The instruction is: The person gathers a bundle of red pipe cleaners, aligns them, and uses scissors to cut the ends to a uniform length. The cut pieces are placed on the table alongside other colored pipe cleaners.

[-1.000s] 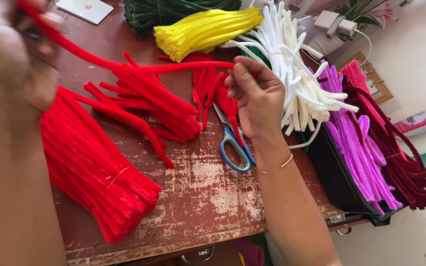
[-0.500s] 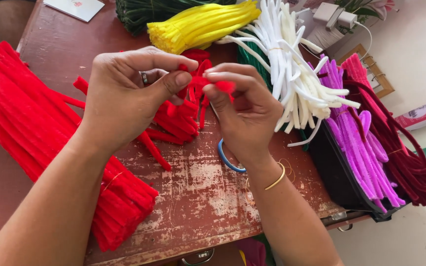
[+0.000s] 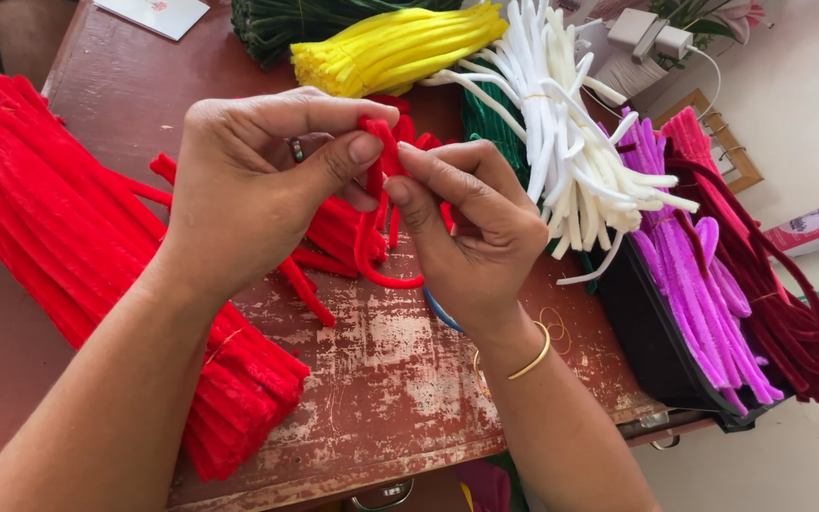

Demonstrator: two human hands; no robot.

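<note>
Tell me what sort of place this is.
Probably a home craft workspace. Bundles of fuzzy craft stems, red, yellow and white, lie on a worn wooden table, and the left hand and right hand bend a red stem.

Both hands, the left hand [image 3: 248,190] and right hand [image 3: 471,237], pinch one bent pipe cleaner [image 3: 379,204] above the table [image 3: 400,379]. A large pipe-cleaner bundle [image 3: 68,265] lies left of the grip; loose pipe cleaners [image 3: 334,232] lie under it; a tray [image 3: 656,351] of bundles sits right.
</note>
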